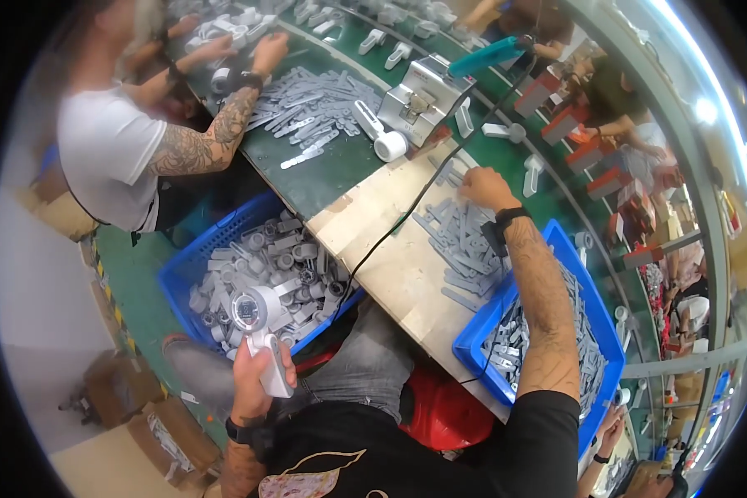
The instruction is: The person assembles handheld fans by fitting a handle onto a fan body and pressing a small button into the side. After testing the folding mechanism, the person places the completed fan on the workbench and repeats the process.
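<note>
Hands apart: left hand (256, 378) clasping white fan (260, 332) beside blue crate (192, 259), right hand (485, 187) pinching grey strips (461, 241).

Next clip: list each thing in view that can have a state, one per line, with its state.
Left hand: gripping a white handheld fan part.
Right hand: resting on a pile of grey flat strips.
Left blue crate: full of grey parts.
Right blue crate: holding grey strips.
Teal-handled tool: resting on the metal fixture.

Around me, a pale wooden tabletop (390, 249) meets a long green conveyor belt (324, 170), above a green floor (137, 295) with cardboard boxes (153, 427) under bright ceiling lights (705, 108).
</note>
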{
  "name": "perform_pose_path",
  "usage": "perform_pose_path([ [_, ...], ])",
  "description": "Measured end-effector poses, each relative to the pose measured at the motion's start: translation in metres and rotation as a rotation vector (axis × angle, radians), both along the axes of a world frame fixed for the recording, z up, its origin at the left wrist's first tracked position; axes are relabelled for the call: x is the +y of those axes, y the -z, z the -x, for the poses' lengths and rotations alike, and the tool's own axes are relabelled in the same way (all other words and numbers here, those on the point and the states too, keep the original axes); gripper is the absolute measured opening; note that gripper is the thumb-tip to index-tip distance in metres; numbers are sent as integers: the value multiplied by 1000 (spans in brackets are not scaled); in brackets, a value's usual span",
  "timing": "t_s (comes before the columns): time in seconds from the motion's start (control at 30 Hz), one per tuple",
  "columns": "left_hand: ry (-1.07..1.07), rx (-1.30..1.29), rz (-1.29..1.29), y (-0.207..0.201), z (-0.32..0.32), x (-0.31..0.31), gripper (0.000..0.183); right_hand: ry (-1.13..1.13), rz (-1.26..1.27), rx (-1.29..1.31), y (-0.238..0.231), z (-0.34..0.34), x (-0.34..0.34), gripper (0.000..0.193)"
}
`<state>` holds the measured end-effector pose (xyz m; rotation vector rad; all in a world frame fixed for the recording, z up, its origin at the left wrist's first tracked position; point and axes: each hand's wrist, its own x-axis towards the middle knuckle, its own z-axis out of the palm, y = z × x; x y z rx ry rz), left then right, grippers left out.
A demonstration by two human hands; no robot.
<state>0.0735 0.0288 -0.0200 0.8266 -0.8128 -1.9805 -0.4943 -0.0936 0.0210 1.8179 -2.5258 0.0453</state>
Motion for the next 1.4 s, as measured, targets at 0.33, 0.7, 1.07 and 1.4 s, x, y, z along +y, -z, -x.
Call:
perform_pose_path([
  [0.33,2,103,-118,7,11,-13,58,250,200,-771,-59,-9,28,22],
  [0.7,94,167,-42,-11,26,-17,49,-3,-179,-850,-86,-79,77,37],
  [1.07,111,-66,54,-13,20,-10,63,-114,232,-89,8,13,-4,27],
  [1.4,147,20,66,-10,24,-17,56,219,-122,-947,-52,-1,37,40],
])
